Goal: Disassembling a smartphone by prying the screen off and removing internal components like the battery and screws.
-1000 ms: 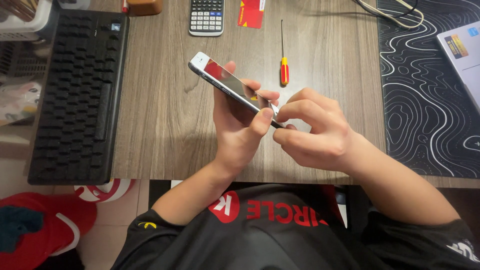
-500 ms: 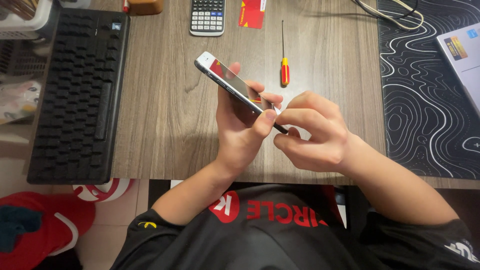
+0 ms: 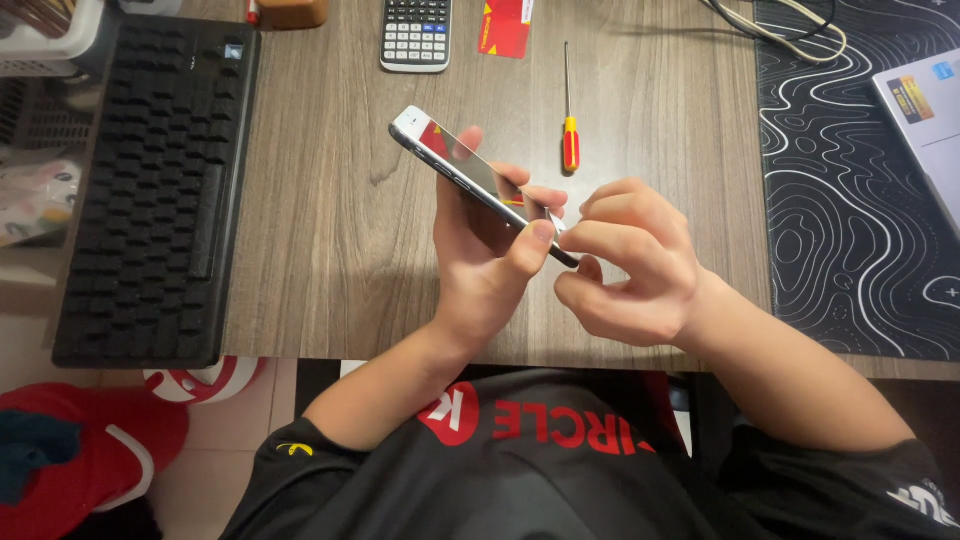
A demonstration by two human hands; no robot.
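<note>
Above a wooden desk (image 3: 330, 230), one smartphone (image 3: 470, 175) sits tilted in the left hand (image 3: 480, 260), fingers wrapped around its back and thumb pressed on its lower edge. The right hand (image 3: 625, 265) pinches at the phone's bottom end, fingers curled tight; what they grip is too small to tell. Also on the desk: one screwdriver (image 3: 569, 120), one calculator (image 3: 416, 33), one black keyboard (image 3: 155, 180), one red card (image 3: 505, 25).

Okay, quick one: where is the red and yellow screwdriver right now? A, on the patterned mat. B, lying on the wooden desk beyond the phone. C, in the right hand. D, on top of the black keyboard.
B: the screwdriver lies alone on the wooden desk, past the phone and untouched by either hand.
</note>
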